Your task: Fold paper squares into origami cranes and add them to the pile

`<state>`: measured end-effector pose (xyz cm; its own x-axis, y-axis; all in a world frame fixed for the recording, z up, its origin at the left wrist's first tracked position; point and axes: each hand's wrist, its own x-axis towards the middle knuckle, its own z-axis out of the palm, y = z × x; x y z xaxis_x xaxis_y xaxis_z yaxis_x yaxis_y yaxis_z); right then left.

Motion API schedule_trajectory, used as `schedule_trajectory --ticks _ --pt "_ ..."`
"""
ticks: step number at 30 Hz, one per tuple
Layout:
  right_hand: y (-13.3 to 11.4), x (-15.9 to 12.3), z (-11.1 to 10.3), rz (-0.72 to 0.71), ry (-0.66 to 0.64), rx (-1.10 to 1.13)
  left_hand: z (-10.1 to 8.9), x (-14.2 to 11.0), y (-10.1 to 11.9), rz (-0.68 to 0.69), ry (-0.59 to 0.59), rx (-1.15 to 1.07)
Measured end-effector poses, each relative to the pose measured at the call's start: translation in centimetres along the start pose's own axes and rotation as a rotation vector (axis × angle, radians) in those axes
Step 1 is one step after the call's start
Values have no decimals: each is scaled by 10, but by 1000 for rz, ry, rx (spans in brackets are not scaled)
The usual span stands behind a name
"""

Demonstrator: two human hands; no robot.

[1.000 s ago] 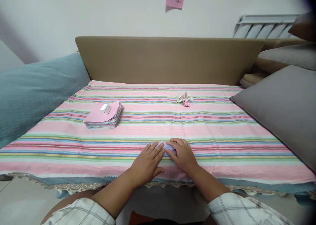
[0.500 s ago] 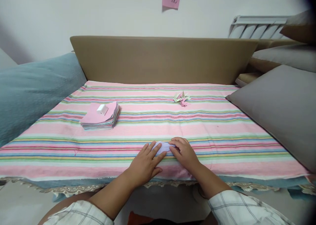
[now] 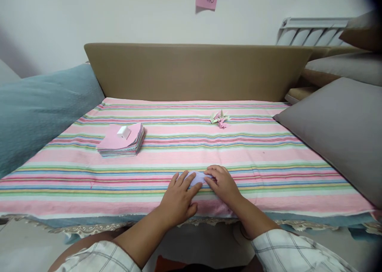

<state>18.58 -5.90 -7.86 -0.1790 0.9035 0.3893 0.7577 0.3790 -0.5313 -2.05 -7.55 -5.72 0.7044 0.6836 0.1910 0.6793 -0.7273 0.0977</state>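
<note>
A small piece of pale lilac folded paper point(image 3: 197, 178) lies on the striped cloth between my hands. My left hand point(image 3: 180, 196) rests over its left part with the fingers spread and flat, pressing it down. At the paper's right end, my right hand point(image 3: 223, 184) pinches the tip between thumb and fingers. The left end of the paper is hidden under my left fingers. Farther back on the cloth sit several folded paper cranes point(image 3: 220, 120), pink and pale green.
To the left stands a stack of coloured paper sheets point(image 3: 121, 140) with a small white block point(image 3: 123, 132) on top. A grey cushion point(image 3: 337, 133) borders the right side, a blue cushion point(image 3: 44, 109) the left. Behind rises a brown backrest point(image 3: 197, 71).
My left hand has shifted very slightly, its thumb bending in closer to the fingers. My right hand keeps its pinch on the paper's tip, and the paper has barely moved.
</note>
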Motion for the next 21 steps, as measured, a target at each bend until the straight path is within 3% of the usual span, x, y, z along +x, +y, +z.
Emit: schedule_trajectory --ticks 10,16,18,21 --pt "-6 -1 -9 23 1 86 3 -1 4 -31 -3 51" --pt "-5 0 -5 58 28 6 6 -3 1 -3 -1 71" --pt "-5 -1 -5 20 44 -29 5 -4 1 1 -6 65" --pt "-9 -3 -7 -155 36 -101 3 -4 -1 16 3 41"
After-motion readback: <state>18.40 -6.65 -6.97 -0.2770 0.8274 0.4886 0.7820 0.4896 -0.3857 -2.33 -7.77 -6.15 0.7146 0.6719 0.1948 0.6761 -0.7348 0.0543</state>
